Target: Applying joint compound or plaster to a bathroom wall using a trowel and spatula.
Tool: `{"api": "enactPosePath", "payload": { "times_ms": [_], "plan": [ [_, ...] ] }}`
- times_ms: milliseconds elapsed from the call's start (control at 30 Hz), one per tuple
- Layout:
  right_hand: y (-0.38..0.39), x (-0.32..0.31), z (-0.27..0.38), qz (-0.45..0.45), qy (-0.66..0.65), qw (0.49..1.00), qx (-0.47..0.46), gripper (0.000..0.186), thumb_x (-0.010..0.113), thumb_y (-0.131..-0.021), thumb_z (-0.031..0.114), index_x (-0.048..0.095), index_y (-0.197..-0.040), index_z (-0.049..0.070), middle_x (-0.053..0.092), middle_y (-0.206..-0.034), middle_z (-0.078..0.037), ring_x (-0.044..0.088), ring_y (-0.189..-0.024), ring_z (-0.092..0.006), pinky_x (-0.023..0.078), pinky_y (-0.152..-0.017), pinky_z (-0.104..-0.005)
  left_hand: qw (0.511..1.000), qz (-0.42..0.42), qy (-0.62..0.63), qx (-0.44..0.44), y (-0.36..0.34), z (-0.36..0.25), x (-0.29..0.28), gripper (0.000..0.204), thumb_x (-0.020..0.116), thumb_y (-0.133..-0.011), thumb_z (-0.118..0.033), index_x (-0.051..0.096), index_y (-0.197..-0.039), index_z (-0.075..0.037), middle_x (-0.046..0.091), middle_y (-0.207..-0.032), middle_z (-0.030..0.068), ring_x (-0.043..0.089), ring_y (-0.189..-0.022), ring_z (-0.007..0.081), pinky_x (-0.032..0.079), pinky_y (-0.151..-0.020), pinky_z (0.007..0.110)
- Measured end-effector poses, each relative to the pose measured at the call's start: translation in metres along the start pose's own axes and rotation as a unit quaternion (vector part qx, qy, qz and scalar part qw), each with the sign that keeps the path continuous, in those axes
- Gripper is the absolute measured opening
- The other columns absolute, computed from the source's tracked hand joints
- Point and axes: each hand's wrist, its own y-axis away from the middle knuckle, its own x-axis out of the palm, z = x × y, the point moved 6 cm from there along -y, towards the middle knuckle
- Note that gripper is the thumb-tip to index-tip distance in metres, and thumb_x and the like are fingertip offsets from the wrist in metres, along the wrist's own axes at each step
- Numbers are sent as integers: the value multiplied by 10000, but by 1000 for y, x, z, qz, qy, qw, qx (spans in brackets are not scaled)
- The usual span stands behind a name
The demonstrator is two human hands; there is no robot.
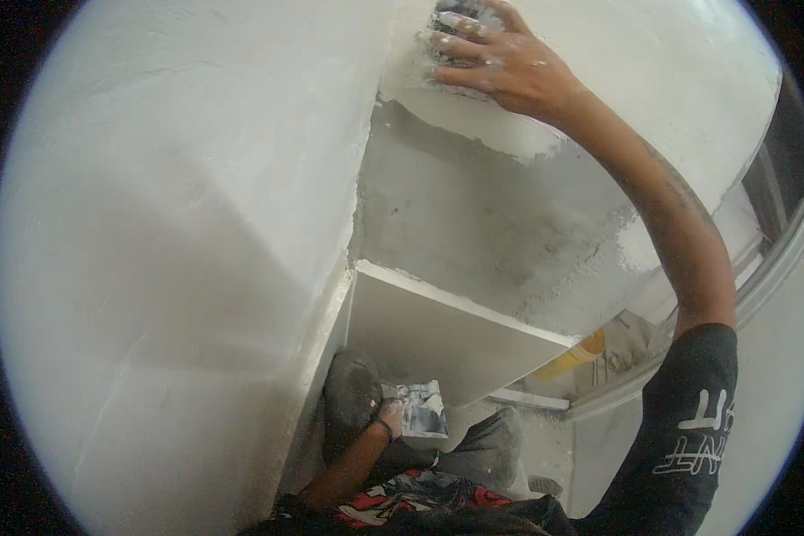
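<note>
High on the wall, my right hand (500,62) presses a dark flat spreading tool (463,11), smeared with white paste, against a band of fresh white putty (420,103). White paste coats its fingers, which partly hide the tool. Below that band the wall is bare grey plaster (473,205). Down near my knees, my left hand (389,416) grips the edge of a rectangular metal putty plate (424,411) streaked with white putty. A dark band circles my left wrist.
A white wall (152,223) fills the left side and meets the plastered wall in a corner. A pale board or ledge (447,322) juts out between the plaster and my legs. A yellow bucket (576,355) stands beyond it, near a curved frame edge at right.
</note>
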Motion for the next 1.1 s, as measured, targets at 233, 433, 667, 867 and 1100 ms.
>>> {"api": "enactPosePath", "payload": {
  "times_ms": [233, 433, 667, 867, 1100],
  "plan": [
    [94, 5, -10, 40, 94, 991, 81, 315, 559, -766, 192, 550, -1050, 328, 467, -1225, 46, 374, -1186, -155, 203, -1052, -445, 994, 94, 40, -33, -4, -19, -27, 565, 517, -696, -163, 400, -1232, -28, 455, -1213, 172, 426, -1132, 277, 300, -972, 353],
    [210, -24, -11, 183, 82, 969, 145, 335, 519, -786, 165, 524, -1076, 332, 414, -1281, 45, 342, -1217, -172, 175, -1049, -464, 999, 32, 9, -16, -6, -4, -2, 664, 533, -694, -174, 305, -1302, -39, 446, -1226, 160, 408, -1145, 285, 280, -982, 355],
    [182, -62, 22, 67, 63, 991, 99, 268, 535, -800, 206, 530, -1019, 360, 407, -1280, 55, 350, -1210, -178, 166, -1057, -470, 998, 57, -2, -21, -12, -23, -32, 502, 461, -741, -159, 423, -1235, -84, 484, -1201, 145, 511, -1029, 269, 368, -899, 364],
    [34, -19, 21, 7, 12, 999, 41, 271, 482, -814, 170, 521, -1043, 309, 450, -1214, 39, 421, -1132, -175, 209, -1010, -500, 979, -107, 153, 81, 0, -37, -56, 464, 520, -717, -212, 485, -1152, -55, 551, -1067, 167, 543, -952, 283, 416, -835, 366],
    [-4, 14, 16, 14, 6, 1000, -14, 205, 409, -858, 202, 532, -1019, 228, 476, -1099, -28, 463, -1067, -191, 228, -966, -555, 1000, 3, 1, -7, 8, -31, -49, 453, 528, -704, -166, 482, -1140, -52, 565, -1033, 177, 534, -969, 291, 398, -865, 363]
  ]
}}
